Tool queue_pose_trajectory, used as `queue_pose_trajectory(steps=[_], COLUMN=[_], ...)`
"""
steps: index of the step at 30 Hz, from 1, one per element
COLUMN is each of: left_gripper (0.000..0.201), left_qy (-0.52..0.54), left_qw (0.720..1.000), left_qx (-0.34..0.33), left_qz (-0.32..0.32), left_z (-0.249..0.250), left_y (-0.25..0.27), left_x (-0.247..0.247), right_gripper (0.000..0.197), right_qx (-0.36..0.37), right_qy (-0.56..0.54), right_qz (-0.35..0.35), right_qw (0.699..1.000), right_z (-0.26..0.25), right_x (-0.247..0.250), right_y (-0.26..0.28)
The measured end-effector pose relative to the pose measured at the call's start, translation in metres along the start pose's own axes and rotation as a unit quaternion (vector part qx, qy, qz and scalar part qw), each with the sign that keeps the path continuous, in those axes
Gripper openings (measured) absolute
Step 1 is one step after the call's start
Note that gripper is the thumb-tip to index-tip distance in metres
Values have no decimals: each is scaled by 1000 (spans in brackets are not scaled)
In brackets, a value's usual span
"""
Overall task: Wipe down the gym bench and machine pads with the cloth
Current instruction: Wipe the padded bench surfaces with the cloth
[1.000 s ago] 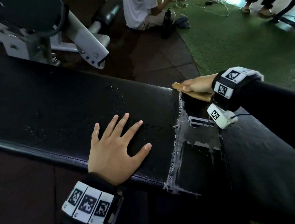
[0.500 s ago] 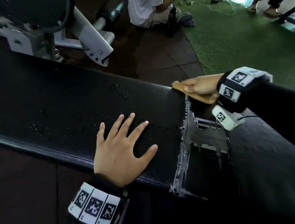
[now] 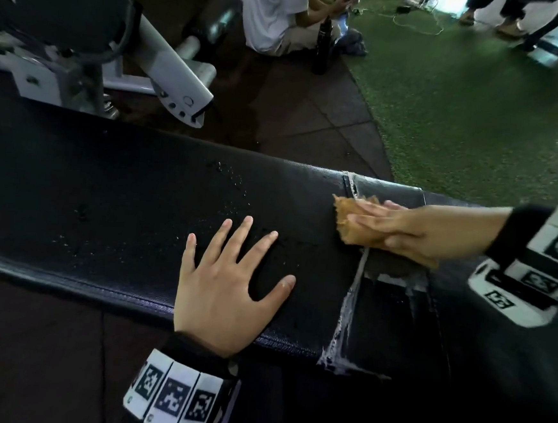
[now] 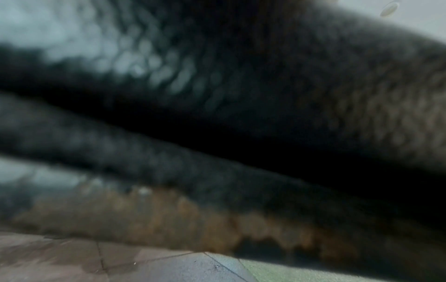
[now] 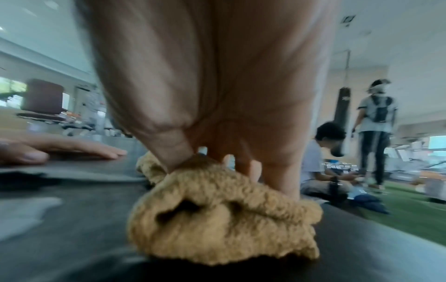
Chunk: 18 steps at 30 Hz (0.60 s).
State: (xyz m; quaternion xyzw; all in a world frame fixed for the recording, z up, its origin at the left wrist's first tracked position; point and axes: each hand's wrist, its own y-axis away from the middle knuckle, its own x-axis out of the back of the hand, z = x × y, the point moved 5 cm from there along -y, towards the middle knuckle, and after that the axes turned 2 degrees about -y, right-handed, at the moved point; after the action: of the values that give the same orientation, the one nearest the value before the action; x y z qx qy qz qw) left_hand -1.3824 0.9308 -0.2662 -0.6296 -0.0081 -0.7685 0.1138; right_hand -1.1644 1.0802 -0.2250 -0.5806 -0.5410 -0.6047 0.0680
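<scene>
The black padded bench (image 3: 105,197) runs across the head view, with water droplets on its middle. My left hand (image 3: 232,274) lies flat on the pad, fingers spread and holding nothing. To its right, my right hand (image 3: 389,230) presses a tan cloth (image 3: 346,223) onto the bench with straight fingers, just past the torn seam (image 3: 350,300). In the right wrist view the cloth (image 5: 224,215) is bunched under my palm (image 5: 212,85) on the bench (image 5: 72,219); my left hand (image 5: 60,150) rests beyond it. The left wrist view is dark and blurred.
A white-framed machine (image 3: 168,69) with a black pad stands beyond the bench at the left. A person in a white shirt (image 3: 273,14) sits on the floor beside a black bottle (image 3: 322,48). Green turf (image 3: 479,110) lies to the right, with other people's feet at the back.
My right hand has slid the cloth from the bench's far edge toward me, onto the top of the pad by the seam. The left hand has stayed flat in place.
</scene>
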Motion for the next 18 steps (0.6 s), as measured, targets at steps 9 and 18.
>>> queue_pose_trajectory(steps=[9, 18], left_gripper=[69, 66], left_qy=[10, 4], left_qw=[1000, 1000], left_qx=[7, 3], left_qz=[2, 9], left_z=[1, 1], left_y=[1, 2], left_x=[1, 2], right_gripper=[58, 61], right_qx=[-167, 20], right_qy=[-30, 51], right_qz=[67, 36], right_qw=[983, 998], right_z=[34, -46], right_x=[65, 21], right_y=[-46, -52])
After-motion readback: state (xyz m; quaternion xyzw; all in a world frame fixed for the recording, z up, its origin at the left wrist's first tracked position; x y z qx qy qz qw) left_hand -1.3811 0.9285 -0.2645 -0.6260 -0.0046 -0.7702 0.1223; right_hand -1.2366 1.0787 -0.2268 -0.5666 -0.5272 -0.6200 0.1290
